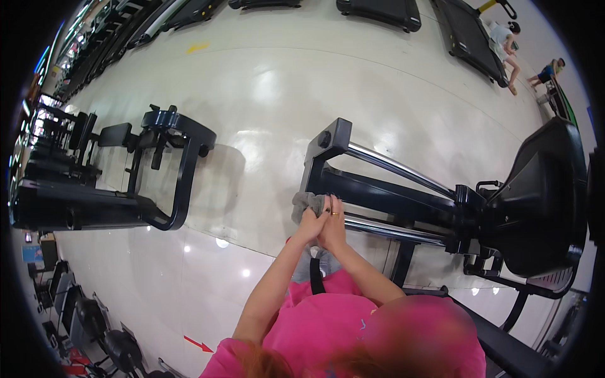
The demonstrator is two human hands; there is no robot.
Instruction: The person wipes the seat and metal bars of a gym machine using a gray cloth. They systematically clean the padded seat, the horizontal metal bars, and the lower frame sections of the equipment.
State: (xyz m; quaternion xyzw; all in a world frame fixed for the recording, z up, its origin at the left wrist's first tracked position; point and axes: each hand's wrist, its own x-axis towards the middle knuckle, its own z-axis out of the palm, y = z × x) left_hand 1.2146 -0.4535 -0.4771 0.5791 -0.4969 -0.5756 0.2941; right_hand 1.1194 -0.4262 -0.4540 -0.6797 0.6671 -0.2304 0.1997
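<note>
A crumpled grey cloth (306, 204) is bunched between my two hands, in front of my body. My left hand (312, 223) is closed on its lower side. My right hand (333, 222), with a ring on one finger, presses against the left hand and the cloth's right edge. Both hands are at the near end of the frame of a dark gym machine (378, 189), which has two chrome guide rods (401, 168) running right. Whether the cloth touches the frame cannot be told.
A black padded seat (529, 203) stands at the right end of the machine. Another dark gym machine (179, 184) is at the left. Treadmills (378, 12) line the far side, with a seated person (505, 42) and another person (548, 73) at upper right.
</note>
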